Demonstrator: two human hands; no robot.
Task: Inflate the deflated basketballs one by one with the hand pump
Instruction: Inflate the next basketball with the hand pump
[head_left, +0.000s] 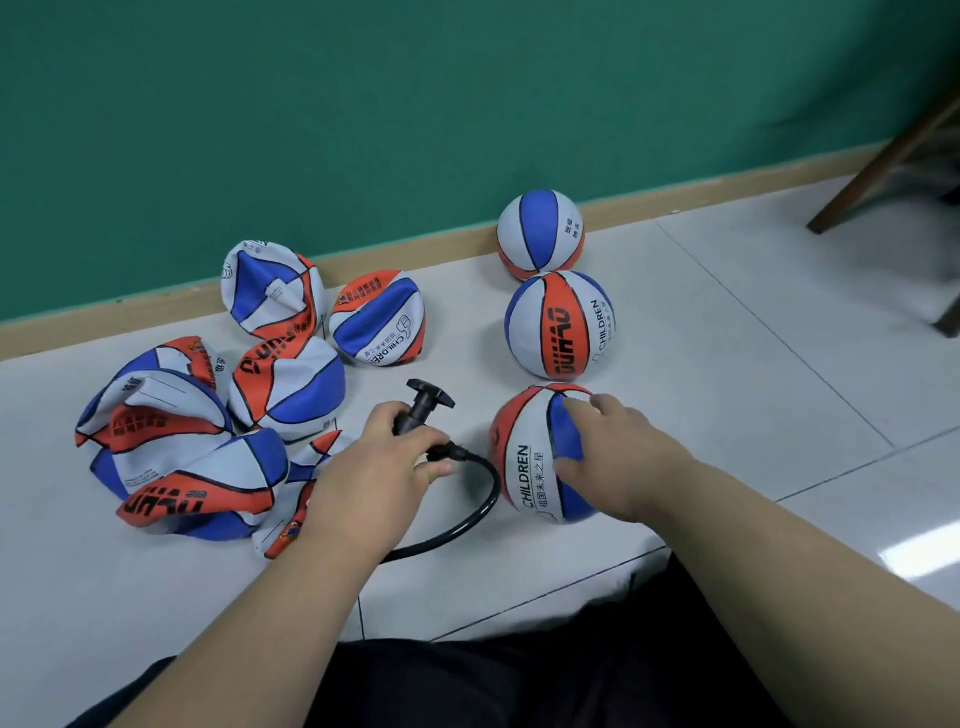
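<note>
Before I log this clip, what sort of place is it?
Probably an indoor room, perhaps a school or sports store: a pale tiled floor, a green wall with a wooden skirting board, and deflated basketballs heaped on the floor.

Left of the black plastic hand pump (422, 410), limp red-white-blue basketballs (171, 447) crowd the white tiled floor (753, 338); right of it, three inflated balls (558, 322) stand in line; farther right the floor lies open.
</note>
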